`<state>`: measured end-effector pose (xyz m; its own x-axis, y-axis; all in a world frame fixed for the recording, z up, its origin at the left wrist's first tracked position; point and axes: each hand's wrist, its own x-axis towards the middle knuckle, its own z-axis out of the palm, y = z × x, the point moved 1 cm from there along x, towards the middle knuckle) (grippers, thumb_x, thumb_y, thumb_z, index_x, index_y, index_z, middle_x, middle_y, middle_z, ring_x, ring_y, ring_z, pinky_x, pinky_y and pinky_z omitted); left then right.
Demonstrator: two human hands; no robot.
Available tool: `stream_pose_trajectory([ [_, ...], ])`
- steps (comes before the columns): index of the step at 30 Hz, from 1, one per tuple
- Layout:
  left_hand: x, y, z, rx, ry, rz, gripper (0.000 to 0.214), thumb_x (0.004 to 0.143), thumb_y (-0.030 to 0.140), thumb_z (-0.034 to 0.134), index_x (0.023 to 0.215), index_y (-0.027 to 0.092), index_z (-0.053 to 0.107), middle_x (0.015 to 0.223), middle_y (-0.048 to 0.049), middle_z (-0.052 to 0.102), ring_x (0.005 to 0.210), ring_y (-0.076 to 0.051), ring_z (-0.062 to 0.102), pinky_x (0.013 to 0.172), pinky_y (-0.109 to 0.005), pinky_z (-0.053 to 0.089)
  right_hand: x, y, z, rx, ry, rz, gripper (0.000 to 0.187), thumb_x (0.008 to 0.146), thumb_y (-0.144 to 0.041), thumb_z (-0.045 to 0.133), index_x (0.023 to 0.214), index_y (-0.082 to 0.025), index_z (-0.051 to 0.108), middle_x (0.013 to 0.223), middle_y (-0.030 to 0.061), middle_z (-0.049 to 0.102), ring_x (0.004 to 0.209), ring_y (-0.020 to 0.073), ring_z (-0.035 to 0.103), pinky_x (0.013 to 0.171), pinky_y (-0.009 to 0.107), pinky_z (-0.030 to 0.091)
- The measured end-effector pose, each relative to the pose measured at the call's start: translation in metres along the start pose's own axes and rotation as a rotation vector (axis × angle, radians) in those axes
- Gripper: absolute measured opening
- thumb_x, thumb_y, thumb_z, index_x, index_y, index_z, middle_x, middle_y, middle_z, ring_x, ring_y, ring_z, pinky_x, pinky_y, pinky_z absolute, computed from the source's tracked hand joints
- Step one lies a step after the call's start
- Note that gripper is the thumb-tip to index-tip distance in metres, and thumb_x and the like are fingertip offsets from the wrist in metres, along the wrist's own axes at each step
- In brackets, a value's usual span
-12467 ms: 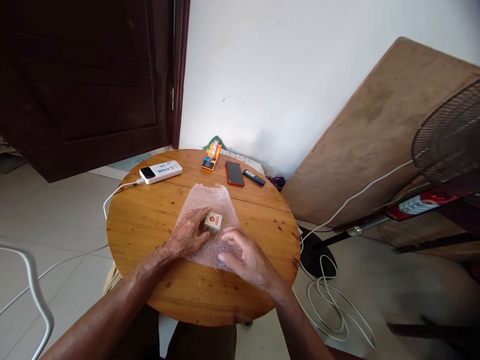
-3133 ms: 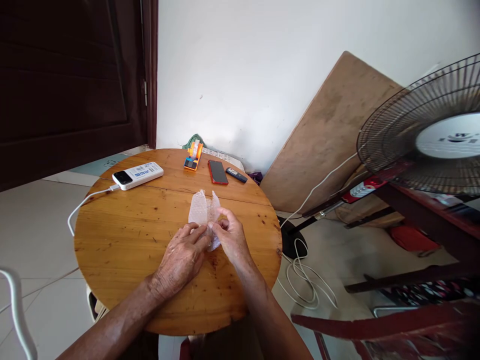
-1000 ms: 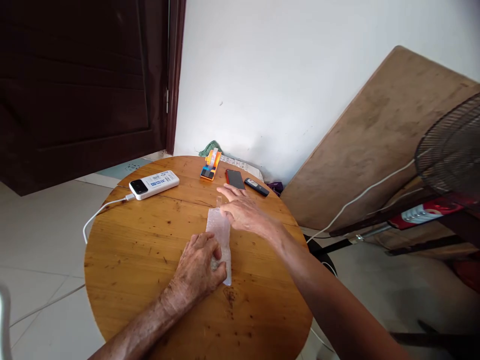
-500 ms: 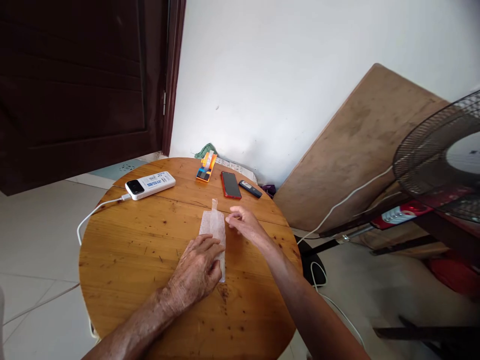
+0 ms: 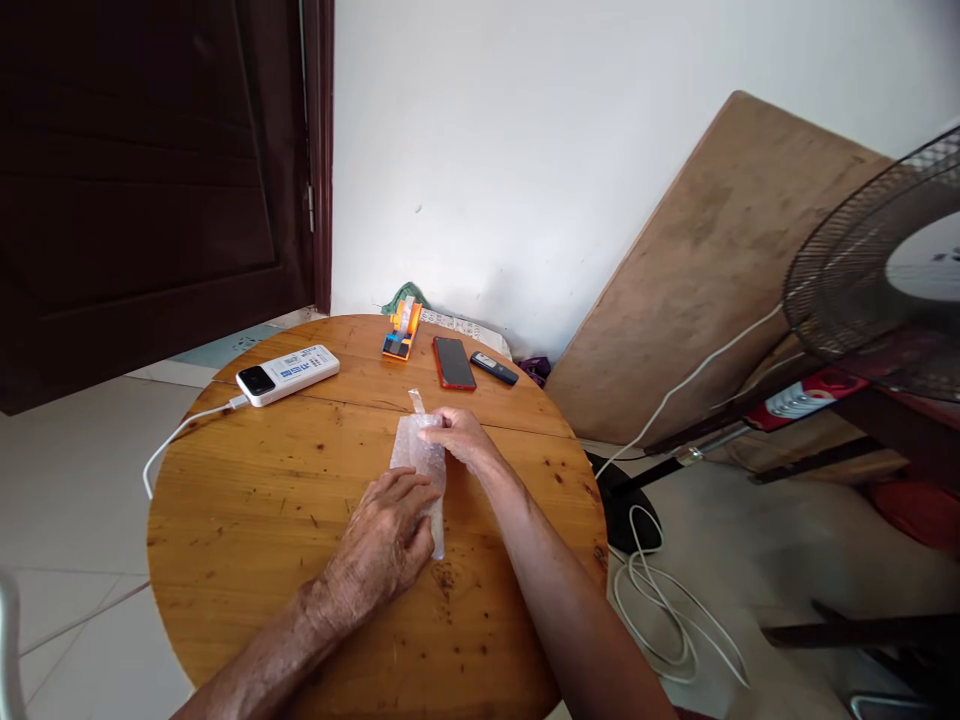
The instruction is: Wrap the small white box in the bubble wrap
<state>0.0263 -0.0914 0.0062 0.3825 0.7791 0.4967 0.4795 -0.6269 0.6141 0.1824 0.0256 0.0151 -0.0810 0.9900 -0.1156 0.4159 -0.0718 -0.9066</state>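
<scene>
A narrow piece of clear bubble wrap [image 5: 417,450] lies lengthwise on the round wooden table [image 5: 247,520], partly covered by both hands. From its far end sticks out a short strip of clear tape [image 5: 416,400]. My left hand [image 5: 394,520] rests on the near left part of the wrap, fingers stretched out flat. Thumb and fingers of my right hand [image 5: 457,432] are closed on the far right edge of the wrap, close to the tape strip. Further back stands an orange tape dispenser [image 5: 403,328] with a roll in it.
A red-edged phone [image 5: 454,363] and a small dark device [image 5: 494,368] lie behind my right hand. At the table's left is a white power bank [image 5: 289,375] with a cable [image 5: 180,430]. To the right stand a fan [image 5: 885,270] and a leaning wooden board [image 5: 690,260].
My right hand has moved left onto the bubble wrap and taken hold of its far right edge, which looks slightly lifted. My left hand stays on the wrap. The view has shifted slightly.
</scene>
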Motion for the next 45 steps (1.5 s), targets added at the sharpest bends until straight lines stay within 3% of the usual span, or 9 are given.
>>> stream_pose_trajectory([
  [10, -0.005, 0.003, -0.001, 0.099, -0.004, -0.049, 0.035, 0.080, 0.008, 0.048, 0.110, 0.018, 0.062, 0.118, -0.0087, 0.067, 0.124, -0.029, 0.051, 0.104, -0.048, 0.045, -0.001, 0.010, 0.004, 0.027, 0.048, -0.073, 0.021, 0.058, -0.036, 0.064, 0.061, -0.019, 0.051, 0.057, -0.0083, 0.042, 0.056, 0.0093, 0.036, 0.052, 0.022, 0.026],
  [16, -0.003, 0.000, 0.000, 0.148, 0.014, -0.064, 0.035, 0.079, 0.010, 0.051, 0.110, 0.020, 0.064, 0.116, -0.0087, 0.068, 0.124, -0.029, 0.052, 0.104, -0.048, 0.045, -0.009, -0.018, -0.005, 0.096, -0.007, -0.180, 0.022, 0.062, -0.037, 0.065, 0.066, -0.019, 0.054, 0.060, -0.0069, 0.046, 0.058, 0.0100, 0.038, 0.057, 0.023, 0.029],
  [21, 0.002, -0.006, 0.001, 0.176, 0.041, -0.100, 0.034, 0.079, 0.010, 0.051, 0.107, 0.021, 0.067, 0.115, -0.0085, 0.068, 0.121, -0.028, 0.053, 0.101, -0.045, 0.046, -0.016, -0.039, -0.010, 0.008, -0.001, -0.257, 0.019, 0.065, -0.035, 0.065, 0.067, -0.018, 0.055, 0.062, -0.0061, 0.045, 0.060, 0.0107, 0.038, 0.058, 0.022, 0.028],
  [27, 0.004, -0.004, -0.003, 0.292, 0.065, -0.108, 0.024, 0.083, 0.016, 0.053, 0.102, 0.021, 0.066, 0.113, -0.0096, 0.067, 0.109, -0.028, 0.056, 0.092, -0.044, 0.046, -0.048, -0.043, -0.008, -0.035, -0.030, -0.293, 0.016, 0.074, -0.034, 0.064, 0.075, -0.019, 0.057, 0.063, -0.0058, 0.044, 0.060, 0.0108, 0.038, 0.057, 0.022, 0.028],
  [32, 0.001, 0.004, -0.011, 0.430, 0.126, -0.272, 0.022, 0.081, 0.029, 0.058, 0.100, 0.017, 0.061, 0.103, -0.0139, 0.062, 0.095, -0.032, 0.056, 0.082, -0.047, 0.047, -0.083, -0.056, -0.005, -0.108, -0.041, -0.347, 0.013, 0.077, -0.030, 0.063, 0.074, -0.019, 0.056, 0.065, -0.0050, 0.047, 0.059, 0.0104, 0.039, 0.056, 0.022, 0.030],
  [36, -0.002, 0.001, -0.009, 0.365, 0.208, -0.376, 0.038, 0.077, 0.031, 0.063, 0.111, 0.017, 0.053, 0.106, -0.0128, 0.059, 0.102, -0.032, 0.057, 0.088, -0.048, 0.048, -0.103, -0.061, -0.003, -0.169, -0.041, -0.368, 0.007, 0.080, -0.023, 0.059, 0.075, -0.019, 0.056, 0.071, -0.0043, 0.054, 0.063, 0.0111, 0.046, 0.060, 0.022, 0.036],
  [40, -0.003, -0.009, -0.004, 0.189, 0.246, -0.362, 0.063, 0.074, 0.025, 0.066, 0.131, 0.019, 0.042, 0.130, -0.0158, 0.050, 0.121, -0.032, 0.051, 0.098, -0.049, 0.047, -0.120, -0.056, 0.003, -0.245, -0.065, -0.406, 0.006, 0.083, -0.018, 0.054, 0.077, -0.020, 0.056, 0.078, -0.0025, 0.061, 0.074, 0.0136, 0.056, 0.070, 0.023, 0.043],
  [43, -0.004, -0.015, -0.002, 0.048, 0.185, -0.301, 0.058, 0.072, 0.017, 0.066, 0.127, 0.020, 0.048, 0.143, -0.0170, 0.039, 0.127, -0.031, 0.049, 0.097, -0.047, 0.049, -0.134, -0.044, 0.010, -0.287, -0.067, -0.448, 0.011, 0.084, -0.013, 0.051, 0.084, -0.022, 0.057, 0.094, 0.0003, 0.066, 0.087, 0.0158, 0.061, 0.078, 0.025, 0.047],
  [45, -0.004, -0.017, -0.001, -0.023, 0.164, -0.266, 0.044, 0.072, 0.015, 0.065, 0.115, 0.019, 0.055, 0.138, -0.0160, 0.044, 0.130, -0.031, 0.047, 0.095, -0.044, 0.051, -0.142, -0.034, 0.015, -0.294, -0.036, -0.486, 0.014, 0.084, -0.011, 0.050, 0.087, -0.024, 0.056, 0.111, 0.0029, 0.065, 0.100, 0.0178, 0.062, 0.083, 0.028, 0.048],
])
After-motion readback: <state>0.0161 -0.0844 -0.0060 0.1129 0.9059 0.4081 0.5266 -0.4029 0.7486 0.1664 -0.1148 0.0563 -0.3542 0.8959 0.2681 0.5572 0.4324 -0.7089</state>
